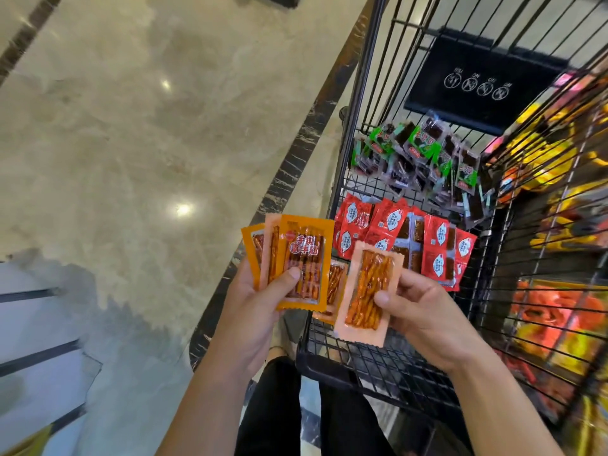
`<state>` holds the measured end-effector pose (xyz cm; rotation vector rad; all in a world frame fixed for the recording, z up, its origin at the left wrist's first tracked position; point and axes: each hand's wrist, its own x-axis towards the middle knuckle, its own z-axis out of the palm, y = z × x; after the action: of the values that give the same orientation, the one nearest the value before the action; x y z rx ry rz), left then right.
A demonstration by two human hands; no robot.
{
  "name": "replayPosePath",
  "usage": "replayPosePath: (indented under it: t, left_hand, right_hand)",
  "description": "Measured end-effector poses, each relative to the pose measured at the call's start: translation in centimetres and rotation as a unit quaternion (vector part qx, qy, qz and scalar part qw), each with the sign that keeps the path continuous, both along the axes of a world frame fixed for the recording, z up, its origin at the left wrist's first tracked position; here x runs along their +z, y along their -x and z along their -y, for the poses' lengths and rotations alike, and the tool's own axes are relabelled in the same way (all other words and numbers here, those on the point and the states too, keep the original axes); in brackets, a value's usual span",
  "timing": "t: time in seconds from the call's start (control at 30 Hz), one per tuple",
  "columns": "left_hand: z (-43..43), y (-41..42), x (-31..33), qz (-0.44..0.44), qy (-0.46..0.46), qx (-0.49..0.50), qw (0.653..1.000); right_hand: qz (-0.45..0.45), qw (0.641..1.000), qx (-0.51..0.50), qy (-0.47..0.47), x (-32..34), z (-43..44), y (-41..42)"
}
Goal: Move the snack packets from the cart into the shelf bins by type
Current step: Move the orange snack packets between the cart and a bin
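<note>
The step in hand looks like gathering one type of snack before carrying it to a bin. The left hand point(260, 311) grips a fan of orange packets point(302, 258), thumb pressed on the front one and fingers curled behind. It holds them just outside the near left corner of the cart point(329, 363). The right hand point(424, 311) pinches a pale packet point(365, 291) of the same reddish sticks by its lower right side, thumb on its face, above the cart's near edge.

To do this well, slide the pale packet flat against the fan so the left thumb can clamp the whole stack. A loose fan of slick wrappers may shed one. Another stick packet point(335, 284) lies at the near left of the cart tray, partly hidden between the hands, and probably belongs with this batch. The red packets point(394, 232) in the middle and the green packets point(424, 153) toward the far edge are best left for separate trips. No shelf bin shows clearly.
</note>
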<state>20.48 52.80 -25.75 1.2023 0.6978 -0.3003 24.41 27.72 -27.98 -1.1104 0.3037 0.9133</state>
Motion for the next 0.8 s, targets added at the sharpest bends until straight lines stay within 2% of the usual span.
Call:
replayPosePath:
  t: [0.07,0.2,0.27,0.37,0.47,0.57,0.63,0.73,0.8]
  left_hand:
    - [0.1,0.2,0.2,-0.003,0.015,-0.002,1.000]
    - [0.1,0.6,0.3,-0.001,0.051,0.002,0.999]
    - [0.0,0.8,0.2,0.007,0.047,-0.001,0.999]
    - [-0.5,1.1,0.0,0.016,0.031,0.013,0.999]
    - [-1.3,1.4,-0.4,0.009,0.016,0.049,0.999]
    - [-2.2,1.6,-0.8,-0.003,-0.003,0.072,0.997]
    - [-2.3,1.8,-1.0,-0.010,-0.012,0.077,0.997]
    - [-2.4,2.1,-1.4,-0.007,-0.011,0.087,0.996]
    - [-2.4,2.4,-1.8,-0.001,-0.004,0.087,0.996]
  right_hand:
    - [0.057,0.998,-0.010,0.012,1.6,-1.9,-0.4]
    - [0.216,0.965,0.012,0.145,2.6,-6.1,-1.4]
    - [0.230,0.955,0.010,0.185,1.9,-7.7,-1.2]
    - [0.234,0.955,0.022,0.181,0.7,-7.9,-0.8]
    - [0.133,0.968,-0.021,0.210,-2.3,-6.2,-0.9]
    - [-0.014,0.935,-0.005,0.355,-7.9,-5.6,-0.4]
    - [-0.091,0.913,0.034,0.396,-11.1,-6.2,0.1]
    - [-0.156,0.888,0.070,0.427,-14.2,-7.6,0.7]
    - [-0.176,0.892,0.030,0.415,-15.8,-8.5,1.2]
